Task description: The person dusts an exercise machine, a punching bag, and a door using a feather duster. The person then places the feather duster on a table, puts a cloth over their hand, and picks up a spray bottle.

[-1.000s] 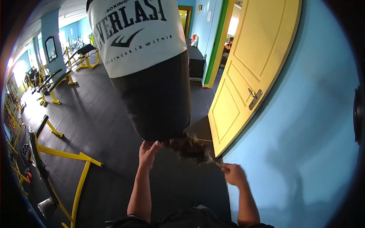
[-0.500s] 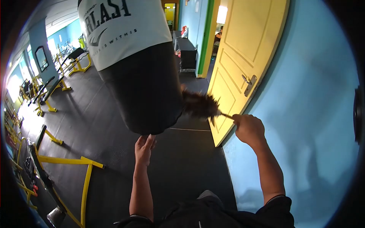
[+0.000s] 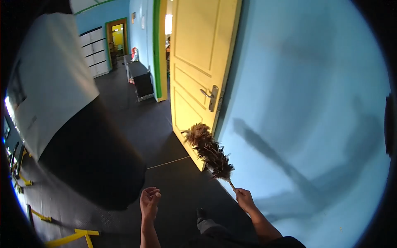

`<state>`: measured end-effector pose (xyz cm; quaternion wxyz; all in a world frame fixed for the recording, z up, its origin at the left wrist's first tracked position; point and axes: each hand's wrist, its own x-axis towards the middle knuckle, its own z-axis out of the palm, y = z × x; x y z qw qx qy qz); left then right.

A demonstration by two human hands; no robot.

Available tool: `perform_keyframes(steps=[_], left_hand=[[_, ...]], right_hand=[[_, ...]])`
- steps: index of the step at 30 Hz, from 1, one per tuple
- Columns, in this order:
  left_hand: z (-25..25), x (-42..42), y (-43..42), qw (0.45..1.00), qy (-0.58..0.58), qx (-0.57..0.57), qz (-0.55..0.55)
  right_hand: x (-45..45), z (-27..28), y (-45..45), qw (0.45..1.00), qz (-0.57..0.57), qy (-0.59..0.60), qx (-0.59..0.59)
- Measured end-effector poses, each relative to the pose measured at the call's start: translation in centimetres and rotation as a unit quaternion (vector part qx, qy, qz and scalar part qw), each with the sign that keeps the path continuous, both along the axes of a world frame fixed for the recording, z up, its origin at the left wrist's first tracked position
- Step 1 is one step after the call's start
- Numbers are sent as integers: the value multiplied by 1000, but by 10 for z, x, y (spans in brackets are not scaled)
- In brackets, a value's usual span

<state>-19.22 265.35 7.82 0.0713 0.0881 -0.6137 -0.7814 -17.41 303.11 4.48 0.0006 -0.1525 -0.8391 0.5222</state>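
A feather duster (image 3: 211, 155) with brown and dark plumes is in my right hand (image 3: 245, 200), which is closed round its thin handle. Its plumes point up and to the left, in front of the lower part of a yellow door (image 3: 202, 53). To the left hangs a large punching bag (image 3: 95, 153), white above and black below, tilted in view. Just right of the bag's lower end is my left hand (image 3: 149, 202), holding nothing, its fingers loosely curled and the thumb apart. A narrow gap shows between that hand and the bag.
A light blue wall (image 3: 297, 103) runs along the right side, with shadows on it. Beyond the door stands a dark cabinet (image 3: 142, 80) with small items on top. Yellow gym equipment frames (image 3: 68, 239) are at the lower left, on the black floor (image 3: 169, 177).
My view has turned right, so the bag appears further left. My left hand has come away from the bag's underside. The duster has left the bag's side and now points upward, clear of it.
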Motion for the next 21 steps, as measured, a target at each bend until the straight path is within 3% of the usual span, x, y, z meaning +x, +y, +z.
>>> perform_keyframes(steps=[2,4,8,10,12,14,15,16,18,21], left_hand=[[7,-25,28,997,-42,-35,-47],[0,-55,49,994,-35,-52,-86],[-1,-125,91,984,-50,-97,-140],[-9,-168,106,984,-42,-93,-144],[-5,-205,126,986,-30,-82,-144],[14,-240,141,985,9,-109,-130],[16,-253,147,987,10,-100,-125],[18,-267,152,989,16,-93,-113],[26,-301,162,993,31,-71,-89],[23,-356,172,982,68,-164,-72]], right_hand=[[-10,3,10,996,-48,-23,-70],[-36,9,21,984,-56,156,72],[-115,58,46,947,-86,264,162],[-162,47,60,914,-92,321,229],[-189,21,74,940,-62,213,261],[-191,-42,88,943,-29,103,314],[-178,-72,94,945,-18,102,312],[-158,-75,91,950,-5,-21,311],[-129,-102,100,944,-19,123,306],[-125,-66,96,924,-73,218,306]])
